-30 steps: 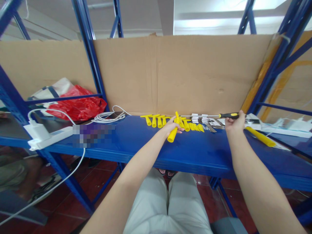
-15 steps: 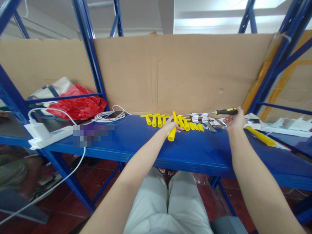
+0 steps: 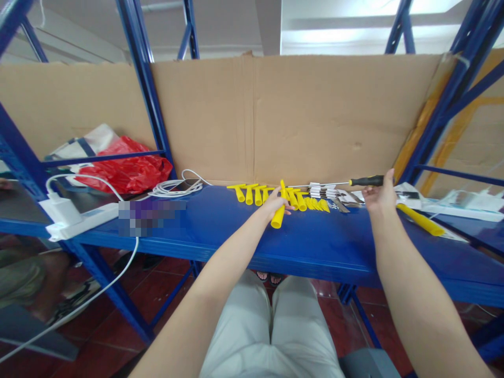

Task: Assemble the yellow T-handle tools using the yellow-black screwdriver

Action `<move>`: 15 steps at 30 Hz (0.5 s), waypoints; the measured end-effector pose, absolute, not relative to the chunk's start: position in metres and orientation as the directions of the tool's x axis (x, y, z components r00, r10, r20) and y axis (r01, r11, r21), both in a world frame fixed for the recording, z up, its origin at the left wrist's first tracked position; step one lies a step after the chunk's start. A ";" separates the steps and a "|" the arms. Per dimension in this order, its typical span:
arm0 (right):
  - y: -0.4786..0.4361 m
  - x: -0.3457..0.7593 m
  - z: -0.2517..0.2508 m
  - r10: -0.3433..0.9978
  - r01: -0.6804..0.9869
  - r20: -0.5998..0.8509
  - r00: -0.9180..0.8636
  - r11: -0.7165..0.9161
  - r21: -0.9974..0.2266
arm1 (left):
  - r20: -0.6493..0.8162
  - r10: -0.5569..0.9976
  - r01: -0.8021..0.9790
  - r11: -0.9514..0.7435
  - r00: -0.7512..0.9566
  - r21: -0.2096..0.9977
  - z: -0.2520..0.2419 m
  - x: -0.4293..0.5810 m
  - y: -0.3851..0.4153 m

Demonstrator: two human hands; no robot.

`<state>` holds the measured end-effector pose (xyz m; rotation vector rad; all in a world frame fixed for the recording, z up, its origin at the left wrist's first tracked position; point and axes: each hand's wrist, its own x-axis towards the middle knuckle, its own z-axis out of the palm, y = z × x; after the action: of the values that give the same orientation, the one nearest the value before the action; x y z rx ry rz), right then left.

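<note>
My left hand is closed around a yellow T-shaped plastic handle, its round open end pointing toward me. In my right hand is a long screwdriver, gripped by the end of its black handle. The thin shaft runs left, nearly level, to the head of the yellow handle; whether the tip sits in a screw is too small to tell. Behind my left hand stands a row of similar yellow handles. Several small flat yellow pieces lie to their right, near metal blades.
White packs stand against the cardboard back panel. A yellow-handled tool lies right of my right hand. On the left are a coiled white cable, a power strip and a red plastic bag. A person sits at the lower left.
The screwdriver's handle has turned about its own axis, its yellow patches gone from view. My right fingers have shifted on it. My left hand has stayed in place.
</note>
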<state>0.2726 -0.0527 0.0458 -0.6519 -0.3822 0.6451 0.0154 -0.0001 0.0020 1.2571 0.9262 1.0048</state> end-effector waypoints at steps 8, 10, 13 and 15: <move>-0.068 0.255 0.058 0.673 -0.505 0.060 0.738 0.609 -0.612 | -0.009 0.959 -0.075 0.031 0.282 0.997 0.004 0.014 0.000; -0.070 0.253 0.060 0.661 -0.484 0.053 0.749 0.599 -0.638 | -0.005 0.961 -0.074 0.027 0.277 0.997 0.006 0.014 -0.001; -0.070 0.253 0.061 0.616 -0.435 0.033 0.787 0.592 -0.678 | 0.015 0.960 -0.079 0.007 0.278 0.997 0.006 0.014 -0.001; -0.069 0.253 0.061 0.592 -0.418 0.022 0.805 0.594 -0.687 | 0.026 0.959 -0.075 -0.005 0.281 0.997 0.005 0.014 -0.001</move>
<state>0.2530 -0.0694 0.0609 -0.7249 -0.2607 0.5947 0.0138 -0.0008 0.0051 1.2885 0.9372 1.0418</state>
